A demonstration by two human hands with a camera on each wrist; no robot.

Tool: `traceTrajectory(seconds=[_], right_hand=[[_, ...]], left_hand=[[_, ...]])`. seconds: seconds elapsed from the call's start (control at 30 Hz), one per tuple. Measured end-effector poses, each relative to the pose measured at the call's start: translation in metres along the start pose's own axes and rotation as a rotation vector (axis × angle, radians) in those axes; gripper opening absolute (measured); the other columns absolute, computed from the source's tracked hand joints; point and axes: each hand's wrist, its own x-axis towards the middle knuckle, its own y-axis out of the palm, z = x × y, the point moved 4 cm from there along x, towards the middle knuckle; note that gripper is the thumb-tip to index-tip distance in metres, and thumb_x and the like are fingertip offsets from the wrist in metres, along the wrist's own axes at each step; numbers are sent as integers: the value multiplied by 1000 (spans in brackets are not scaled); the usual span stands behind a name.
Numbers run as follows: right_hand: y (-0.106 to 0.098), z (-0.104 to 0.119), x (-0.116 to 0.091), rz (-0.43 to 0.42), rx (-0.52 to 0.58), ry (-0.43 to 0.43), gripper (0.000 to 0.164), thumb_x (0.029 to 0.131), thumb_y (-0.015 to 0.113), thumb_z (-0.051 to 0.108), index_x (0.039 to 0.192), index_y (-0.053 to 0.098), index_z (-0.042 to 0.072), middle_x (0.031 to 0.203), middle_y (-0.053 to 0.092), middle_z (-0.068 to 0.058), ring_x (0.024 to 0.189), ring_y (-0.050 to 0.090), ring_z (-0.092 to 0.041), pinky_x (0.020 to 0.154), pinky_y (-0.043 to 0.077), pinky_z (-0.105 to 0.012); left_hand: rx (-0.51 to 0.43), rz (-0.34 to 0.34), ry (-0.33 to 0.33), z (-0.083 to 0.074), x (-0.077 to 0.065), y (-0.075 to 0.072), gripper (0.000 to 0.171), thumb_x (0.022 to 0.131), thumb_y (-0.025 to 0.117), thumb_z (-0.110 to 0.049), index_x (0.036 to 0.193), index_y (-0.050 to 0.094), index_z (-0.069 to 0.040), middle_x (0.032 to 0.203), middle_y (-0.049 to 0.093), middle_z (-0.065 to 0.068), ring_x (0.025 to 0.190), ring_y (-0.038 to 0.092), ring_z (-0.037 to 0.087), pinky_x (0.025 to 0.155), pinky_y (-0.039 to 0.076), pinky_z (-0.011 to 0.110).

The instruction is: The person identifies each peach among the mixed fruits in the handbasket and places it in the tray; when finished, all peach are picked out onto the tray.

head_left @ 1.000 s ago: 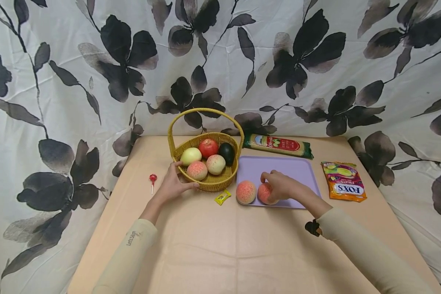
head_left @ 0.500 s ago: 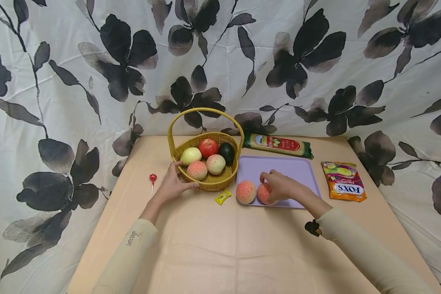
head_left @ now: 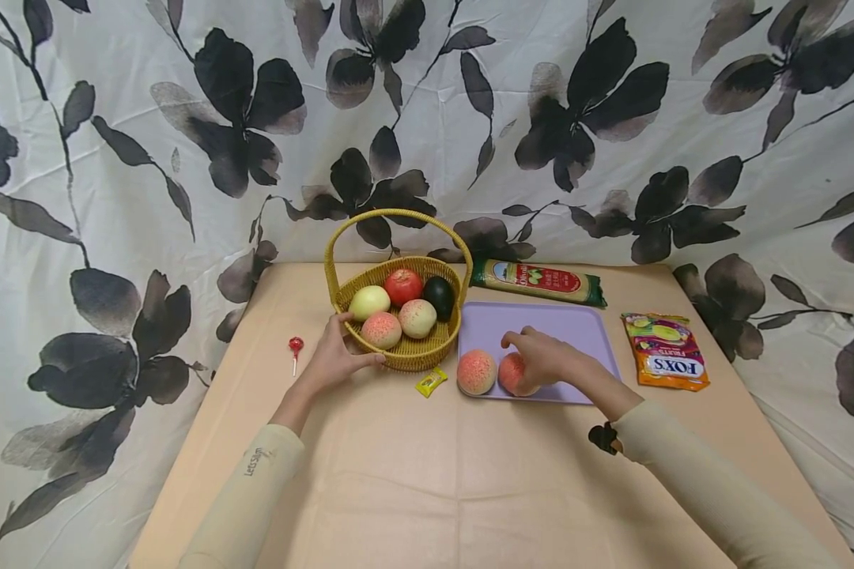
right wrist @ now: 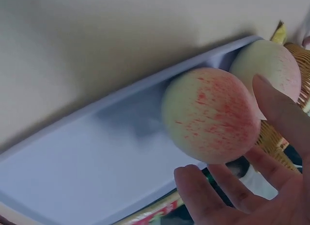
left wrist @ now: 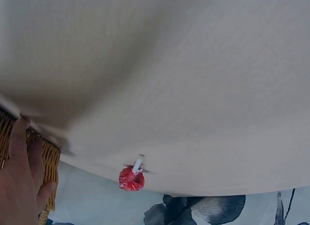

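Observation:
At its front-left side, the yellow wicker basket has my left hand against it, fingers extended along the rim and thumb along the front. In the left wrist view, those fingers lie against the wicker. Inside are a red tomato-like fruit, a pale green fruit, a dark green oval fruit and two peaches. My right hand is around one peach on the lilac tray, fingers spread and fingertips beside its surface. A second peach sits close to its left.
A yellow wrapped candy lies before the basket. The red lollipop is left of my left hand. Behind the tray lies a green-ended pasta packet; to its right, an orange and purple FOX'S candy bag. A floral cloth hangs behind.
My right hand's upper fingers have shifted slightly up and left, and the peach under it has moved very slightly right. The left hand and basket have stayed in place.

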Motion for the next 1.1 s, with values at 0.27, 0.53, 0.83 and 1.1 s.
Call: traceTrajectory(seconds=[0.27,0.53,0.83,1.1], right_hand=[[-26,40,21,-24,-31,-74,63,84,87,24,138,59,10,134,57,-20,107,60,-28,86,59,-47],[-51,105,60,-52,-110,-196,63,86,86,28,140,59,8,133,61,-17,118,58,-29,97,56,-45],[-56,154,107,13,-112,-272,56,87,81,21,137,60,9,138,61,-14,127,54,-31,105,52,-45],[-45,177,140,93,-103,-326,60,91,78,15,147,56,7,148,59,-15,132,56,-29,110,52,-44]], left_hand=[[15,-5,-16,5,-1,-7,111,77,94,-31,155,21,1,158,31,29,147,41,42,122,39,53],[17,-8,-24,5,-4,-8,111,77,94,-34,155,23,-2,159,32,27,148,39,40,123,37,53],[9,3,-23,6,-3,-4,112,77,94,-38,156,22,-4,160,30,25,151,35,36,123,37,52],[-3,13,-11,2,1,-2,108,79,93,-35,154,22,-4,160,29,22,152,36,34,123,40,49]])
